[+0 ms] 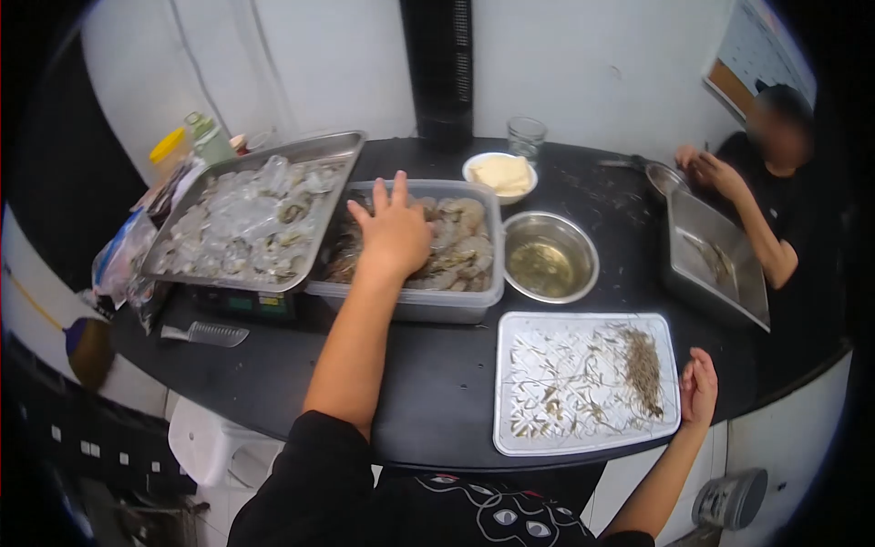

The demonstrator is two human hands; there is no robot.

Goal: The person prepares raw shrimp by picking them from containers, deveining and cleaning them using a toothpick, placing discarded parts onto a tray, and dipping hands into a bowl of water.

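Observation:
My left hand (pixel 394 232) is over the grey plastic bin, its fingers spread across the shrimp and palm down. Raw shrimp (pixel 460 242) fill the bin (pixel 410 308), partly hidden by my hand and forearm. At the right edge of a white tray (pixel 588 442) rests my right hand (pixel 699 387), fingers loosely bent and apart, with nothing seen in it. Thin shrimp scraps (pixel 565 374) are scattered over the tray, and a denser brownish pile (pixel 643 372) lies on its right side. Close to the bin stands a steel bowl (pixel 550 290) of cloudy liquid.
A steel tray (pixel 351 150) of iced shrimp sits tilted on a scale (pixel 241 303) at left. Nearby lies a knife (pixel 205 334). Behind are a white bowl (pixel 499 176) and a glass (pixel 526 137). Across the right side, a person (pixel 766 201) works over a steel pan (pixel 697 273).

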